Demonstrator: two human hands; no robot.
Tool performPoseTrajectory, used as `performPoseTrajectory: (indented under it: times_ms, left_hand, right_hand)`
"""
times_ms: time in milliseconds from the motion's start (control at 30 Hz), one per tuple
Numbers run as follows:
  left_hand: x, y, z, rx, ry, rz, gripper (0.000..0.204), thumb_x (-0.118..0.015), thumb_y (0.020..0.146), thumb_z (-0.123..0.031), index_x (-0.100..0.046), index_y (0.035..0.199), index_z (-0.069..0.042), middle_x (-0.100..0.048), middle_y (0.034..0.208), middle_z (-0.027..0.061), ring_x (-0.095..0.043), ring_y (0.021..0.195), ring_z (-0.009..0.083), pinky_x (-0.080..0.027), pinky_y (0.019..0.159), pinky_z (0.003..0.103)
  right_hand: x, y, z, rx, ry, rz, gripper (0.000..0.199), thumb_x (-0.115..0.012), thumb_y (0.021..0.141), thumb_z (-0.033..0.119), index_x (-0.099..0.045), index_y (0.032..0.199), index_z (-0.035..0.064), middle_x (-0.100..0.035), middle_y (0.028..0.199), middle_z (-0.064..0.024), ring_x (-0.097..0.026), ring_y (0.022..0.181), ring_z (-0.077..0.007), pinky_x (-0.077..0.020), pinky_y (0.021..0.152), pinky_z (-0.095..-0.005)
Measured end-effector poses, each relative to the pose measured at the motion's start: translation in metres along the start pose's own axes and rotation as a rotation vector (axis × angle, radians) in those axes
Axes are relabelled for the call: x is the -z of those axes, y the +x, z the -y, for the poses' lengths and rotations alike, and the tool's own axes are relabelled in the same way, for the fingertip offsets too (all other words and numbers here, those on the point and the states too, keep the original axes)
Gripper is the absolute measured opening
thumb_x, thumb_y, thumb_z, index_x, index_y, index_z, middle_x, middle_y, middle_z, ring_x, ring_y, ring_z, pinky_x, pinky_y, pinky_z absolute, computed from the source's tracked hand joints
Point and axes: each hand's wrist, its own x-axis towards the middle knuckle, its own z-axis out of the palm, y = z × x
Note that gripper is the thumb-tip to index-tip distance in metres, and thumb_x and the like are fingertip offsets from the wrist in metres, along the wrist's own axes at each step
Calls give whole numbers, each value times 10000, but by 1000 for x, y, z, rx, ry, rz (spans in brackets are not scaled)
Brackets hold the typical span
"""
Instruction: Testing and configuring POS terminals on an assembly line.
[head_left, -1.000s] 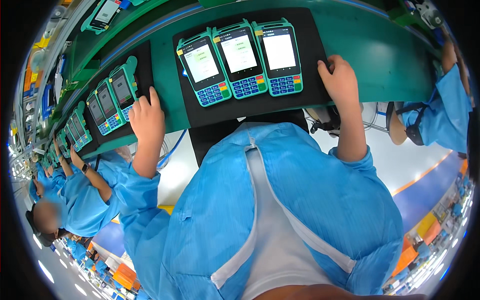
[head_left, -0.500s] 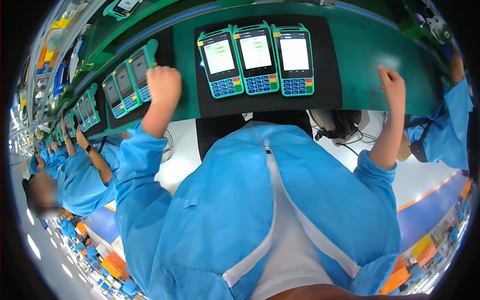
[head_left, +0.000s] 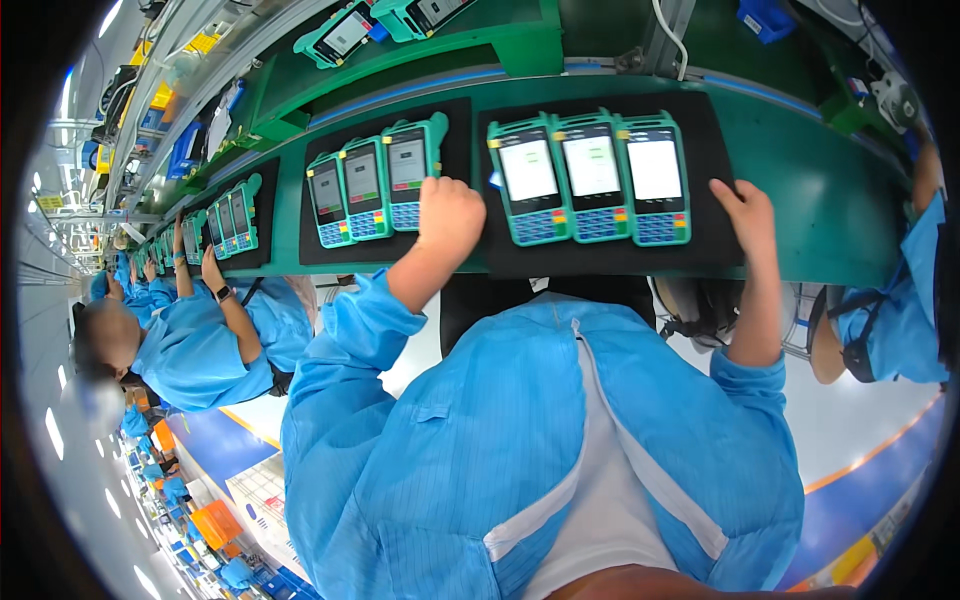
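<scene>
Now black tray (head_left: pixel 600 255) further right.

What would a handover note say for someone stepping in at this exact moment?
Left hand: closed in a fist on the left edge of the black mat; whether it grips anything cannot be told.
Right hand: fingers spread on the mat's right edge, holding nothing.
Three green payment terminals lie side by side on that mat, screens lit, on the green conveyor.
Another mat with three terminals lies to the left.
No terminal is picked up yet.
</scene>
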Motion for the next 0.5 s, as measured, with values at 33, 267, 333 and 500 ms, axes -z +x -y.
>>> performPoseTrajectory:
  times_ms: [33, 267, 333, 500]
  left_hand:
    - [5, 3, -13, -21, -40, -4, 55, -606, 696, -139, -644, 674, -107, -587, 708, 58, -572, 762, 239, -374, 716, 396]
    - [30, 41, -91, -116, -197, -64, 72, -612, 687, -129, -669, 661, -93, -605, 702, 60, -567, 755, 236, -372, 728, 398]
    - [36, 50, -111, -148, -224, -100, 75, -621, 681, -130, -682, 653, -96, -610, 685, 60, -566, 743, 236, -366, 732, 394]
    - [58, 74, -154, -238, -299, -146, 67, -642, 673, -140, -696, 662, -103, -618, 661, 59, -571, 724, 228, -359, 733, 379]
  right_hand:
    - [12, 3, -16, -72, 42, -33, 477, -721, 846, 366, -468, 630, 25, -384, 568, -11, -353, 567, -104, -319, 513, -315]
    - [180, 32, -177, -298, -170, -56, 516, -671, 856, 476, -700, 934, -33, -647, 782, -69, -562, 726, -130, -449, 685, -280]
    - [237, 38, -227, -400, -185, -105, 570, -668, 839, 516, -705, 999, -31, -685, 847, -106, -613, 776, -166, -475, 738, -311]
    - [336, 39, -314, -621, -159, -151, 540, -643, 866, 490, -704, 1045, -16, -700, 964, -117, -630, 873, -176, -467, 813, -286]
